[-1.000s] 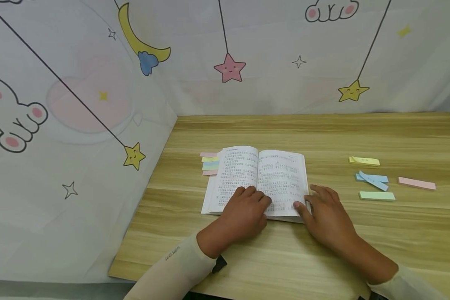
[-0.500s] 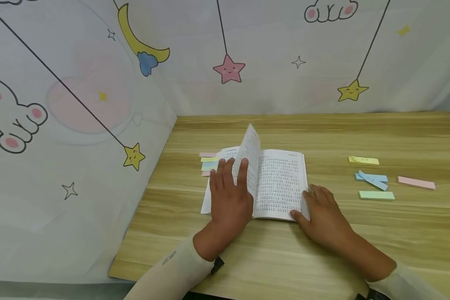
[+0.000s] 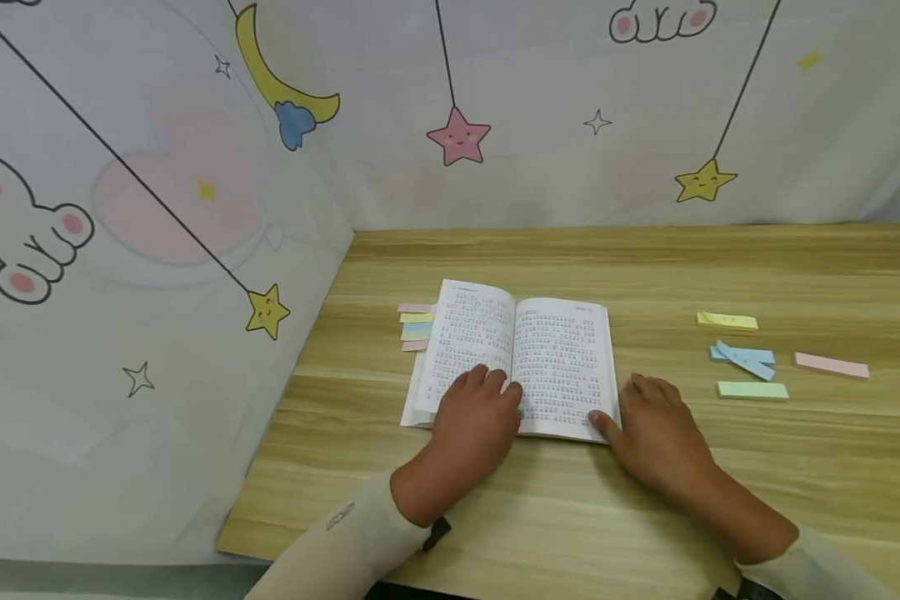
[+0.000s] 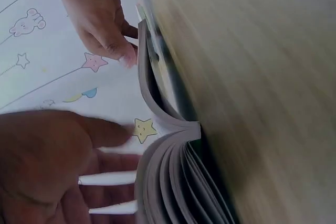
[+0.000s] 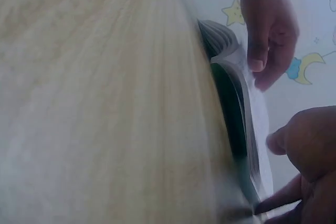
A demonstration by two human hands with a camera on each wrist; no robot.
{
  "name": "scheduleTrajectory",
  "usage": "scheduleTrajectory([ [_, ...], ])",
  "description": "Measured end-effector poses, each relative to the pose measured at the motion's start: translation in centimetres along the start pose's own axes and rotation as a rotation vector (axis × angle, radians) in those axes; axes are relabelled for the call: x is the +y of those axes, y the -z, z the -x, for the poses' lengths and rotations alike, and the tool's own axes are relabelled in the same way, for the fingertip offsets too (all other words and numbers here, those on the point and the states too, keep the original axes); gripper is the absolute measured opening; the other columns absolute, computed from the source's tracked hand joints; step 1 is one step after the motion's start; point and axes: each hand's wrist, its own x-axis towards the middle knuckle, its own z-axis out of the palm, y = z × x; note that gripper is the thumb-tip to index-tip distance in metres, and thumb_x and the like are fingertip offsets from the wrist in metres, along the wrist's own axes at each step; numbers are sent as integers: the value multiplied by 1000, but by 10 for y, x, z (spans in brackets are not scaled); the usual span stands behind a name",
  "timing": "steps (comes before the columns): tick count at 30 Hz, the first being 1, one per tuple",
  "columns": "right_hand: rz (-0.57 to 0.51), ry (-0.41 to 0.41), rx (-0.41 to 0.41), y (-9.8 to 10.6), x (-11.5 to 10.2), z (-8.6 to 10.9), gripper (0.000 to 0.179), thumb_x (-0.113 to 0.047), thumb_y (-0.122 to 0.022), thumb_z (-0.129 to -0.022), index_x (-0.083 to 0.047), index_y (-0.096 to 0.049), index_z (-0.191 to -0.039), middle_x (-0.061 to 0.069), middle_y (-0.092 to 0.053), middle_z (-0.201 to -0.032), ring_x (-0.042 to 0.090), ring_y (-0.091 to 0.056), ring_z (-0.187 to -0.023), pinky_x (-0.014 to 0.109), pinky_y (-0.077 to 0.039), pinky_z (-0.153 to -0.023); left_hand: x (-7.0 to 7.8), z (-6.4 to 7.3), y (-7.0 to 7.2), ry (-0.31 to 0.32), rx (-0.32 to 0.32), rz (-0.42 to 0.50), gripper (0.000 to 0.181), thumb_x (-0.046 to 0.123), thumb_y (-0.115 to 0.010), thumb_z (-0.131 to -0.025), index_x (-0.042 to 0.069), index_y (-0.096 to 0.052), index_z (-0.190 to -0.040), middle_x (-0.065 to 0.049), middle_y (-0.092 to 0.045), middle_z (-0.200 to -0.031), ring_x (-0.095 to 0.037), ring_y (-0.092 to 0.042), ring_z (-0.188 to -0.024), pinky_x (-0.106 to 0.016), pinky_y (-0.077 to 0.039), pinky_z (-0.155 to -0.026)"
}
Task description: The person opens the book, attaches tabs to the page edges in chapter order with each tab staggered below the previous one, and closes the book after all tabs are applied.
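Note:
An open book (image 3: 562, 358) with printed pages lies on the wooden table, colored sticky tabs (image 3: 416, 329) sticking out from its left edge. My left hand (image 3: 474, 421) rests on the lower part of the left page near the spine; its fingers lie loosely over the paper, and in the left wrist view the hand (image 4: 47, 161) has fingers spread over the page. My right hand (image 3: 663, 433) holds the book's lower right edge, thumb on the page and fingers along the side. In the right wrist view, a green cover (image 5: 226, 103) shows under the pages.
Right of the book lie pads of sticky tabs: yellow (image 3: 727, 321), blue (image 3: 742, 357), green (image 3: 752, 390) and pink (image 3: 831, 365). A white cloth backdrop (image 3: 540, 183) with printed stars stands behind and to the left of the table (image 3: 570, 258).
A leaf that stood upright under my left hand now lies flat on the left side. That hand swung left with it, then settled low near the spine. My right hand stays at the right edge.

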Motion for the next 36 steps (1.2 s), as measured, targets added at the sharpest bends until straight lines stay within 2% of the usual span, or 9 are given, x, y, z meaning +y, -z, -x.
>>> scheduleTrajectory([
  [3, -89, -43, -34, 3, 0, -1, 56, -31, -71, -96, 17, -62, -124, 37, -57, -132, 56, -44, -129, 65, -33, -106, 3, -1, -3, -29, -103, 95, 34, 45, -74, -93, 20, -74, -117, 0, -67, -122, -22, -59, -116, -38, -51, -90],
  [7, -349, -139, -121, 9, -1, -2, 51, -25, -70, -97, 11, -56, -130, 27, -65, -124, 45, -57, -120, 58, -44, -97, 4, -4, -5, -51, -201, 172, 40, 47, -72, -95, 25, -71, -128, 4, -63, -133, -20, -57, -124, -40, -48, -95],
  [13, -690, -269, -281, 15, -3, -3, 63, -15, -70, -96, 8, -33, -142, 16, -73, -106, 23, -65, -89, 33, -48, -70, 5, -7, -6, -67, -221, 159, 33, 41, -74, -94, 27, -72, -125, 5, -64, -131, -19, -61, -116, -37, -49, -91],
  [21, -743, -297, -213, 6, -6, -6, 74, -24, -77, -94, 9, -31, -141, 15, -74, -98, 20, -62, -71, 30, -45, -56, 6, -8, -8, -83, -188, 152, 35, 49, -69, -96, 26, -73, -122, 6, -66, -125, -19, -62, -113, -38, -48, -91],
  [26, -775, -307, -213, 4, -5, -7, 72, -24, -74, -97, 10, -32, -144, 17, -74, -101, 22, -63, -68, 31, -48, -56, 6, -7, -9, -103, -131, 143, 24, 40, -64, -101, 25, -75, -115, 8, -69, -120, -16, -64, -107, -36, -50, -88],
  [28, -769, -314, -225, 4, -3, -6, 74, -26, -70, -99, 8, -28, -150, 19, -73, -106, 23, -65, -69, 33, -49, -60, 5, -7, -9, -106, -107, 140, 17, 32, -64, -101, 21, -74, -108, 7, -71, -110, -15, -66, -96, -33, -50, -79],
  [31, -779, -314, -245, 6, -1, -4, 81, -23, -68, -101, 3, -16, -158, 19, -73, -107, 25, -66, -72, 34, -50, -63, 3, -9, -11, -45, -51, 165, 37, 19, -66, -95, 6, -63, -129, 2, -68, -82, -14, -63, -69, -30, -49, -60],
  [33, -795, -305, -250, 6, 0, -4, 86, -18, -66, -101, -1, -7, -161, 17, -73, -101, 26, -66, -72, 34, -50, -64, 0, -9, -13, 26, 59, 193, 64, 10, -67, -88, -3, -43, -146, -8, -68, -89, -20, -66, -75, -32, -51, -60],
  [36, -832, -290, -245, 6, -1, -4, 93, -7, -67, -98, -7, -1, -163, 13, -72, -94, 27, -66, -70, 33, -50, -61, -4, -9, -17, 140, 307, 136, 93, 0, -63, -83, 5, -13, -161, -24, -57, -130, -37, -60, -117, -46, -52, -90],
])
